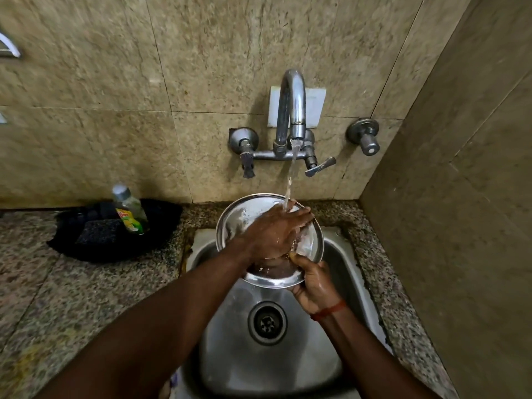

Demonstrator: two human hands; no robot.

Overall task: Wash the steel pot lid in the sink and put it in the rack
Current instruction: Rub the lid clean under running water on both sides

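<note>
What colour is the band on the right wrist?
Orange-red thread band, below the right hand gripping the steel pot lid; head view.

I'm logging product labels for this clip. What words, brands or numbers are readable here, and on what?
Label on the bottle: red, yellow and green print, too blurred to read.
No other text, number or sign shows in this view.

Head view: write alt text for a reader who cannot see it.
A person holds a steel pot lid under running water from the tap above a steel sink; the right hand grips its lower rim while the left hand lies flat on its face. On the granite counter to the left, a black tray holds a dish soap bottle.
</note>
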